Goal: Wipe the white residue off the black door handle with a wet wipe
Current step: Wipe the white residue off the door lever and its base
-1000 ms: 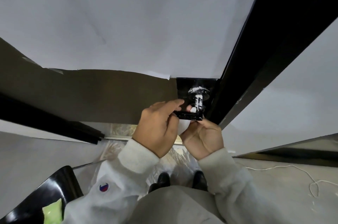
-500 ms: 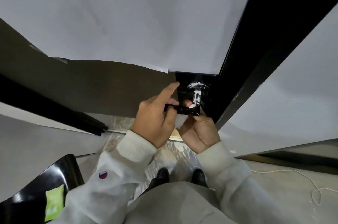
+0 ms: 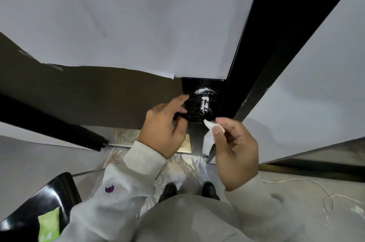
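– How are the hands placed?

– The left hand [image 3: 165, 127] is raised in front, back toward the camera. Its index finger points forward, and the other fingers curl around the handle [image 3: 189, 117].

– And the right one?

– The right hand [image 3: 236, 148] is just beside it, palm turned inward. Thumb and index finger pinch the wipe [image 3: 209, 133], the other fingers are loosely bent. Both forearms rise from below in pale sleeves.
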`<state>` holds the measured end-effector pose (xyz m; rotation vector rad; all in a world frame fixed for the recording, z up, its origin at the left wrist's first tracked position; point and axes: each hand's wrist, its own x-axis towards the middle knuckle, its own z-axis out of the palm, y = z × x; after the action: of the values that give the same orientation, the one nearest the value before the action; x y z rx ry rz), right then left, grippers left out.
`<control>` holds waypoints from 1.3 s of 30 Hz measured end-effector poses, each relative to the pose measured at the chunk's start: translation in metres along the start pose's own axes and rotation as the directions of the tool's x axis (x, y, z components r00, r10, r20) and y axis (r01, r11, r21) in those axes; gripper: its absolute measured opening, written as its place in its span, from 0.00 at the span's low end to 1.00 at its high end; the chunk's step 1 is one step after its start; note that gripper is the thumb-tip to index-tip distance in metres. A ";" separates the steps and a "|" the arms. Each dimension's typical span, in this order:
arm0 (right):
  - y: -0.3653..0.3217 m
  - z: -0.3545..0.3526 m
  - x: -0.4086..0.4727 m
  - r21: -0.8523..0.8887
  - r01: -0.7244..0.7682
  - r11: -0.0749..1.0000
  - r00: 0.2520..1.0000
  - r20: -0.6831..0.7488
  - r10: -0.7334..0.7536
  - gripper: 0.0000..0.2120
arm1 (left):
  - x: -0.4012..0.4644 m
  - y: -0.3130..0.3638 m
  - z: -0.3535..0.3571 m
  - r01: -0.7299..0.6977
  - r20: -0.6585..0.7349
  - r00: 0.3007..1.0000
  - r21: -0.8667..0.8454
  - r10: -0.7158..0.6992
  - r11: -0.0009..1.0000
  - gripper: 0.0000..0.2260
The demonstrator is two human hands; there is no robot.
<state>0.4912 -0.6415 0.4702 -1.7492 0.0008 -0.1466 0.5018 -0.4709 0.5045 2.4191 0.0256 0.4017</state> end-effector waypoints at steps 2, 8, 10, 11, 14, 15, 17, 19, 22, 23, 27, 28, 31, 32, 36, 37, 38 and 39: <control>-0.015 0.000 0.002 -0.197 0.273 0.942 0.960 -0.008 -0.280 0.07 | 0.000 0.000 -0.001 -0.007 0.003 1.000 0.007 0.007 1.000 0.22; -0.017 0.026 0.023 -0.493 0.472 0.731 0.880 0.206 -0.429 0.06 | -0.002 0.001 -0.004 -0.021 -0.005 1.000 0.002 0.021 1.000 0.23; -0.025 0.031 0.033 -0.542 0.464 0.701 0.885 0.248 -0.394 0.05 | -0.002 0.002 -0.006 -0.022 -0.008 1.000 0.006 0.022 1.000 0.23; -0.029 0.033 0.039 -0.558 0.455 0.694 0.889 0.245 -0.386 0.06 | -0.002 0.002 -0.006 -0.020 -0.008 1.000 0.007 0.020 1.000 0.24; -0.032 0.026 0.045 -0.551 0.453 0.701 0.891 0.240 -0.386 0.11 | -0.003 0.002 -0.005 -0.009 -0.005 1.000 -0.008 0.009 1.000 0.24; -0.033 0.022 0.042 -0.546 0.461 0.700 0.887 0.257 -0.383 0.13 | -0.003 0.001 -0.005 -0.010 -0.009 1.000 -0.011 0.010 1.000 0.24; -0.034 0.015 0.034 -0.539 0.466 0.702 0.885 0.292 -0.363 0.12 | -0.003 0.001 -0.004 -0.012 -0.022 1.000 -0.017 0.012 1.000 0.24; -0.035 0.016 0.034 -0.538 0.473 0.697 0.880 0.312 -0.357 0.09 | -0.003 0.001 -0.003 -0.013 -0.035 0.999 -0.018 0.012 1.000 0.24; -0.034 0.020 0.043 -0.528 0.502 0.685 0.864 0.340 -0.371 0.06 | -0.002 0.000 -0.001 -0.017 -0.039 0.999 -0.013 0.016 1.000 0.24; -0.031 0.017 0.042 -0.524 0.506 0.685 0.862 0.330 -0.385 0.06 | -0.002 0.000 -0.001 -0.014 -0.038 0.999 -0.015 0.014 1.000 0.24; -0.021 -0.004 0.022 -0.439 0.415 0.797 0.908 0.145 -0.393 0.05 | -0.004 -0.002 0.002 -0.018 -0.029 0.999 0.008 0.019 1.000 0.24; -0.022 -0.006 0.020 -0.432 0.414 0.802 0.905 0.101 -0.413 0.05 | -0.004 -0.003 0.003 -0.029 -0.027 0.999 0.018 0.029 0.999 0.25; -0.029 0.004 0.028 -0.467 0.501 0.728 0.850 0.110 -0.515 0.07 | -0.003 -0.005 0.005 -0.037 -0.023 0.999 0.029 0.038 0.999 0.26; -0.032 0.009 0.033 -0.489 0.513 0.706 0.846 0.146 -0.513 0.07 | -0.003 -0.006 0.005 -0.035 -0.019 0.999 0.032 0.036 0.999 0.26; -0.028 0.021 0.034 -0.552 0.440 0.708 0.895 0.203 -0.398 0.08 | -0.004 -0.005 0.004 -0.040 -0.010 0.999 0.046 0.041 0.998 0.26; -0.026 0.021 0.032 -0.545 0.421 0.725 0.904 0.186 -0.385 0.09 | -0.004 -0.004 0.004 -0.043 -0.011 0.999 0.040 0.043 0.998 0.26; -0.025 0.022 0.029 -0.530 0.395 0.751 0.916 0.158 -0.370 0.09 | -0.003 -0.005 0.003 -0.046 -0.009 0.999 0.034 0.046 0.998 0.26; -0.025 0.023 0.029 -0.507 0.360 0.783 0.929 0.120 -0.350 0.08 | -0.003 -0.005 0.003 -0.047 -0.007 0.999 0.031 0.047 0.998 0.26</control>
<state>0.5202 -0.6170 0.4936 -2.2870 -0.3375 -0.4417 0.5001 -0.4695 0.4983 2.4527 -0.0222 0.4350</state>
